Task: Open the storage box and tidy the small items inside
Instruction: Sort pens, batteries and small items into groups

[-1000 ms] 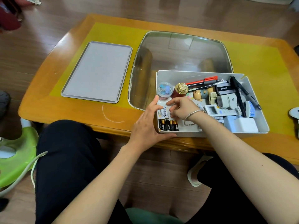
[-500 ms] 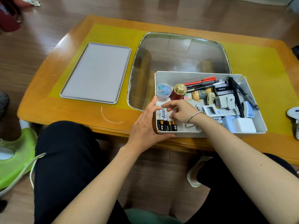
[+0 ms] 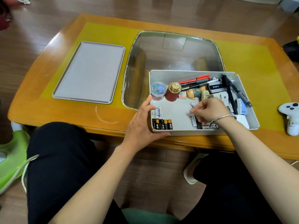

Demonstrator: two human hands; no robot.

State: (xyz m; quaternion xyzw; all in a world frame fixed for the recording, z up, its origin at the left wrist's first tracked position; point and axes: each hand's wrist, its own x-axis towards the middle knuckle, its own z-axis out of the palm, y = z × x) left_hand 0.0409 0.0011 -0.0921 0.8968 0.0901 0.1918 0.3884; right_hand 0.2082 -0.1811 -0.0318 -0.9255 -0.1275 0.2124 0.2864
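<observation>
White storage box [image 3: 191, 75] sitting open at the near edge of the wooden worktop [image 3: 68, 113], partly over the glass inset [image 3: 174, 50]. Left hand [image 3: 140, 122] gripping the box's near-left corner, thumb lying along the left rim, fingers curling under the front edge. Right hand [image 3: 208, 109] reaching inside the box, fingers curled, fingertips pinching a small white battery [image 3: 192, 104] above the box floor; silver bracelet [image 3: 222, 118] sitting on that wrist. Row of batteries [image 3: 161, 119] lying side by side in the near-left corner of the box, just beside the left hand. More loose batteries [image 3: 194, 121] lying on the box floor under the right hand. Along the far wall: clear round container [image 3: 158, 91] holding colourful bits, red jar with gold lid [image 3: 173, 92] touching it, small figurine [image 3: 193, 93], red and black pens [image 3: 196, 81], black item labelled BENTE [image 3: 216, 87]. Right part of the box crowded with small items, partly hidden by the right hand, hard to tell apart. Grey lid [image 3: 90, 71] lying flat on the yellow mat [image 3: 103, 33], left of the box and well apart from it. White game controller [image 3: 291, 117] lying on the worktop right of the box. Person sitting, dark trousers [image 3: 56, 167] showing below the worktop edge; green stool [image 3: 11, 159] standing on the floor at far left.
</observation>
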